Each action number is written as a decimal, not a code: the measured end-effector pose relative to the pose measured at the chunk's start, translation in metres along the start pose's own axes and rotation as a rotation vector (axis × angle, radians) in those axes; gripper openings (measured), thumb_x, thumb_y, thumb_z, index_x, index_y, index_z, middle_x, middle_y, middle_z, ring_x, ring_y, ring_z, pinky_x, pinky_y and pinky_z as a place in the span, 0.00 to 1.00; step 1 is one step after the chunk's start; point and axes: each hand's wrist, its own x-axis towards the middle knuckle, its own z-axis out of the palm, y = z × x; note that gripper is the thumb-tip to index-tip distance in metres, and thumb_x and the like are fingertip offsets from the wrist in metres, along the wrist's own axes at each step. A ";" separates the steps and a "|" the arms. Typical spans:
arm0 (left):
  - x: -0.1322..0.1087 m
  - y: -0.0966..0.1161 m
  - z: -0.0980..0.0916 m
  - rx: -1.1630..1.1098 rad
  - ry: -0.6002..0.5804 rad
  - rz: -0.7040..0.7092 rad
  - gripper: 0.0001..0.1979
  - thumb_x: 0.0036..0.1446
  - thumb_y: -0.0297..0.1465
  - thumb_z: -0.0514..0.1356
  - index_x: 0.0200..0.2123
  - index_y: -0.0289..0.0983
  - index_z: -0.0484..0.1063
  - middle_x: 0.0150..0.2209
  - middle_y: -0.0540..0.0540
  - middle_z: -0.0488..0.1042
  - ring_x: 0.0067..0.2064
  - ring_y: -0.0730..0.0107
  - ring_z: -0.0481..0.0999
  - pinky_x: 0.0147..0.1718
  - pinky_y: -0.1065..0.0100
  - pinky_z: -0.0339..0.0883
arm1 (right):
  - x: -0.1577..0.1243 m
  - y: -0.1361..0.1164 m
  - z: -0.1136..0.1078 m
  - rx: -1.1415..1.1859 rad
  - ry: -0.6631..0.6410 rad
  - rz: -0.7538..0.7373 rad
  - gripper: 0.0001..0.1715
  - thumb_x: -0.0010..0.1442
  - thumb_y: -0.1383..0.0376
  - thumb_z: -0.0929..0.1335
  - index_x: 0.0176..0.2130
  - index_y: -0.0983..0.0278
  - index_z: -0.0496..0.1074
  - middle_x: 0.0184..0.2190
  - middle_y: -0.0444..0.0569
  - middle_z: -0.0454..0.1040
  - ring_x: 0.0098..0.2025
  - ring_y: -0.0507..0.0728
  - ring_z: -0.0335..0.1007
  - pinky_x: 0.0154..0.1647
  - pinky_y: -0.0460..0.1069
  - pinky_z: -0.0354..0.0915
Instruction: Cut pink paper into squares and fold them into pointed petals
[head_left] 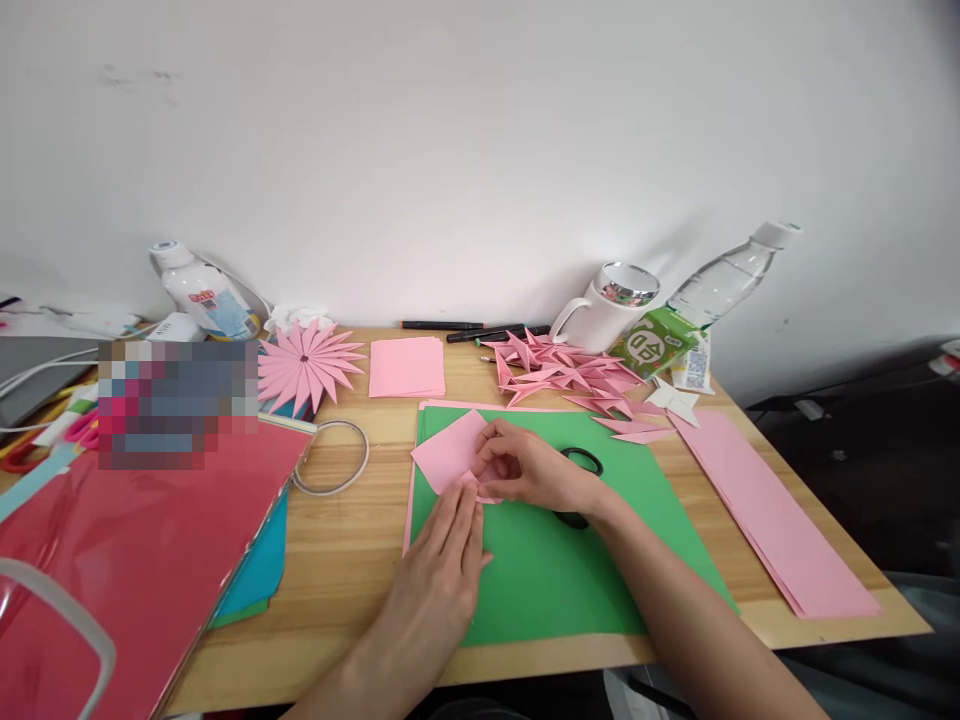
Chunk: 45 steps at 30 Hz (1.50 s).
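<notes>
A square of pink paper (446, 453) lies turned at an angle on a large green sheet of paper (559, 590). My left hand (442, 560) rests flat, its outstretched fingertips pressing the near edge of the square. From the right, my right hand (536, 470) curls over the paper and pinches its folded near corner between thumb and fingers. That fold is partly hidden by the hands. Black-handled scissors (583, 460) lie on the green sheet, largely covered by my right hand and wrist.
Behind are a pink paper pinwheel (306, 360), a stack of pink squares (407, 366), pens (442, 325) and folded pink pieces (555, 370). A white mug (596, 312) and bottle (731, 275) stand back right. Tape (366, 455) and a red packet (172, 540) lie left; pink strips (772, 515) right.
</notes>
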 end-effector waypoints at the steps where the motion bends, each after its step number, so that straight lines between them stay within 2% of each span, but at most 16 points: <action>1: 0.000 0.000 -0.001 0.004 -0.005 0.003 0.21 0.63 0.26 0.48 0.57 0.22 0.58 0.55 0.29 0.67 0.59 0.52 0.62 0.52 0.57 0.67 | 0.000 0.000 -0.001 0.006 -0.003 0.001 0.06 0.52 0.64 0.70 0.31 0.64 0.71 0.38 0.48 0.65 0.27 0.48 0.61 0.24 0.44 0.61; 5: 0.000 0.002 -0.005 0.021 -0.008 0.048 0.18 0.62 0.25 0.50 0.52 0.22 0.64 0.52 0.30 0.70 0.57 0.50 0.65 0.51 0.57 0.68 | 0.001 -0.001 -0.001 -0.046 0.027 0.010 0.05 0.51 0.68 0.70 0.32 0.64 0.70 0.36 0.47 0.65 0.28 0.49 0.60 0.24 0.44 0.59; 10: 0.000 0.005 -0.004 0.043 -0.024 0.057 0.16 0.62 0.25 0.49 0.48 0.20 0.67 0.52 0.25 0.69 0.56 0.44 0.65 0.50 0.53 0.68 | 0.001 -0.003 0.000 -0.041 0.055 0.070 0.12 0.49 0.71 0.70 0.37 0.64 0.70 0.34 0.45 0.63 0.26 0.48 0.58 0.24 0.44 0.57; 15: 0.000 0.006 -0.006 0.036 -0.036 0.055 0.17 0.63 0.27 0.48 0.48 0.21 0.67 0.53 0.27 0.68 0.59 0.46 0.62 0.52 0.54 0.67 | 0.001 -0.001 0.002 0.037 0.073 0.087 0.19 0.51 0.69 0.70 0.44 0.61 0.71 0.35 0.46 0.63 0.27 0.49 0.61 0.26 0.45 0.60; 21: -0.007 0.007 -0.004 -0.045 -0.017 0.072 0.17 0.60 0.26 0.54 0.50 0.20 0.65 0.53 0.25 0.67 0.61 0.45 0.57 0.55 0.51 0.64 | 0.003 -0.003 0.003 0.029 0.097 0.111 0.17 0.50 0.70 0.70 0.43 0.62 0.74 0.33 0.46 0.64 0.26 0.49 0.61 0.25 0.46 0.61; 24: -0.008 0.006 -0.001 -0.100 -0.025 0.053 0.19 0.60 0.27 0.54 0.53 0.22 0.62 0.55 0.26 0.66 0.62 0.48 0.56 0.56 0.50 0.62 | 0.003 -0.003 0.003 0.037 0.093 0.109 0.18 0.51 0.72 0.69 0.43 0.62 0.75 0.34 0.46 0.64 0.27 0.49 0.62 0.25 0.45 0.62; 27: -0.006 0.006 0.000 -0.060 -0.038 0.055 0.20 0.61 0.29 0.54 0.53 0.23 0.61 0.55 0.26 0.65 0.62 0.48 0.54 0.56 0.50 0.61 | 0.003 -0.002 0.003 0.055 0.085 0.097 0.18 0.52 0.74 0.67 0.43 0.63 0.75 0.36 0.48 0.65 0.26 0.48 0.63 0.26 0.45 0.63; 34: -0.001 0.006 -0.005 0.021 -0.047 0.085 0.21 0.61 0.32 0.54 0.53 0.24 0.62 0.53 0.25 0.68 0.60 0.42 0.58 0.53 0.48 0.62 | 0.003 -0.002 0.004 0.077 0.078 0.104 0.19 0.53 0.74 0.66 0.44 0.63 0.74 0.37 0.48 0.65 0.25 0.47 0.63 0.25 0.45 0.64; 45: -0.003 0.005 -0.004 0.029 -0.061 0.083 0.20 0.62 0.33 0.52 0.54 0.27 0.62 0.53 0.27 0.68 0.60 0.45 0.60 0.55 0.48 0.59 | 0.004 -0.005 0.005 0.102 0.087 0.152 0.19 0.50 0.77 0.66 0.42 0.65 0.74 0.34 0.45 0.62 0.22 0.45 0.61 0.22 0.44 0.62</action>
